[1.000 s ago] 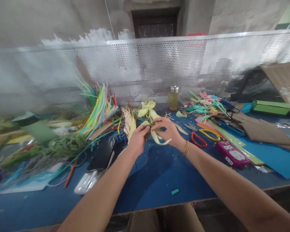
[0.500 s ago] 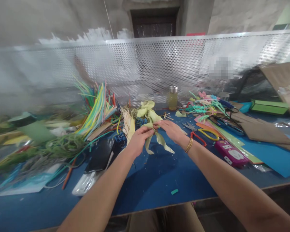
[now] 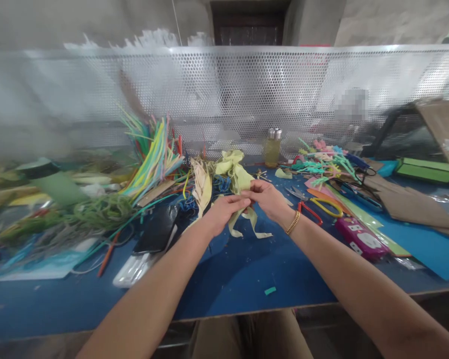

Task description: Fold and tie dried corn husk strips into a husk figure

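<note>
My left hand (image 3: pixel 224 213) and my right hand (image 3: pixel 268 202) meet over the middle of the blue table. Both are closed, fingertips pinched together on a pale green, leafy, flower-like bunch (image 3: pixel 239 177). Its crumpled leaves rise beyond my fingers, while two long curling strips (image 3: pixel 255 223) hang below them. The exact pinch point is partly hidden by my fingers. Left of the bunch lies a dry, cream-coloured leafy bundle (image 3: pixel 202 187). A gold bracelet (image 3: pixel 293 222) circles my right wrist. Scissors with red and yellow handles (image 3: pixel 310 209) lie beyond that wrist.
Coloured fuzzy stems (image 3: pixel 153 162) stand in a bunch at the left, behind a black phone-like slab (image 3: pixel 157 230). A glass bottle (image 3: pixel 272 149) stands by the perforated metal panel (image 3: pixel 239 94). Rightward are a purple case (image 3: pixel 361 238), cardboard (image 3: pixel 407 199) and a green box (image 3: pixel 426 169).
My right hand's fingers have curled from nearly straight into a pinch, close against my left fingertips. The hanging strips have shifted and bent. The camera view has tilted slightly.
</note>
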`<control>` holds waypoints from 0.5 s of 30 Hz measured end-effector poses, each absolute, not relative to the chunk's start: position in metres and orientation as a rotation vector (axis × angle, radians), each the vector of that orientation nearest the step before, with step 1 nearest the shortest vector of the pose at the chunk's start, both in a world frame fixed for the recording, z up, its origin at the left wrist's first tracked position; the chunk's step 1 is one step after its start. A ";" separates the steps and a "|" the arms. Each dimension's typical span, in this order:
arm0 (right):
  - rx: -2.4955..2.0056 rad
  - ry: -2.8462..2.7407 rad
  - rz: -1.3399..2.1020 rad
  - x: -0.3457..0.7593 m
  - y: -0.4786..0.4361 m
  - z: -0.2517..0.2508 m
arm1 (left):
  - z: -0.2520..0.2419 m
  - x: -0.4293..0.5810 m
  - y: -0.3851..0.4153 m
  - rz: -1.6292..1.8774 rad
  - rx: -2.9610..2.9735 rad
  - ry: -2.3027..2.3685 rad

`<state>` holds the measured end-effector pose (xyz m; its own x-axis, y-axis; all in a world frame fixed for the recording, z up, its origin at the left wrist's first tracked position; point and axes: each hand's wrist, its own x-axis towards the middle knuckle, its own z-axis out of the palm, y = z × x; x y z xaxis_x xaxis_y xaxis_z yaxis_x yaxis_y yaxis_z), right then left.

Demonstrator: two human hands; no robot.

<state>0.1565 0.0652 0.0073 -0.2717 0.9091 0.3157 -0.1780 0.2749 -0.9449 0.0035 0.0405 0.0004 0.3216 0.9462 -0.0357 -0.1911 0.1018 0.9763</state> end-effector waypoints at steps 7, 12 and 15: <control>-0.901 -1.544 1.029 0.157 0.070 0.003 | 0.006 0.000 0.039 0.968 1.114 0.880; -0.813 -1.557 1.427 0.162 0.070 0.006 | 0.011 -0.008 0.043 1.094 0.986 0.846; -0.814 -1.661 1.439 0.167 0.072 0.008 | 0.010 -0.011 0.046 1.067 0.979 0.843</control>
<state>0.1674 0.0715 0.0079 -0.4930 0.8578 0.1449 -0.0214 0.1546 -0.9877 -0.0113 0.0459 0.0104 0.2728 0.9579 -0.0891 -0.3088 0.1749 0.9349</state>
